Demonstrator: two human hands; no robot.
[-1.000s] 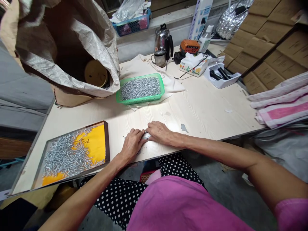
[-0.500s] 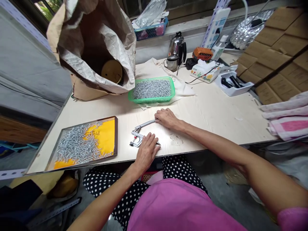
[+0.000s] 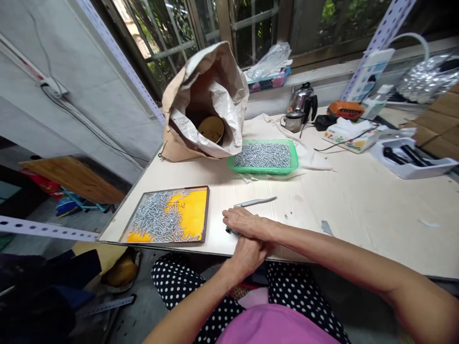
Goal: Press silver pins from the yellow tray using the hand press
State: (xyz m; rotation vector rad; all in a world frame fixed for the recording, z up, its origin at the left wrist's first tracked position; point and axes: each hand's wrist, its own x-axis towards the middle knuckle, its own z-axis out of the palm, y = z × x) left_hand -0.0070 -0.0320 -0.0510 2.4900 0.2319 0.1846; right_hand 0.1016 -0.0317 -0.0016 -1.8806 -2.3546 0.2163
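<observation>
Silver pliers (image 3: 256, 201) with a long upper lever lie at the front of the table, the lever raised and pointing right. My right hand (image 3: 241, 222) bends over their jaw end, its fingers closed there and covering most of the head. Only a small dark tip shows below those fingers. My left hand (image 3: 248, 258) is closed around the lower part of the pliers at the table edge, partly under my right wrist. Left of my hands sits a shallow tray (image 3: 207, 210) with a yellow bottom and many small silver screw-like pieces (image 3: 158, 217).
Behind the pliers stands a green basket (image 3: 263, 170) filled with similar silver pieces. A large paper sack (image 3: 179, 143) is left of it. Farther right are a kettle (image 3: 303, 102), an orange battery pack (image 3: 345, 110), a tissue box (image 3: 349, 136) and a white tray (image 3: 412, 169).
My right hand has left the upper lever's end and come down over the jaws, across my left hand. The view has tilted up and turned left.
</observation>
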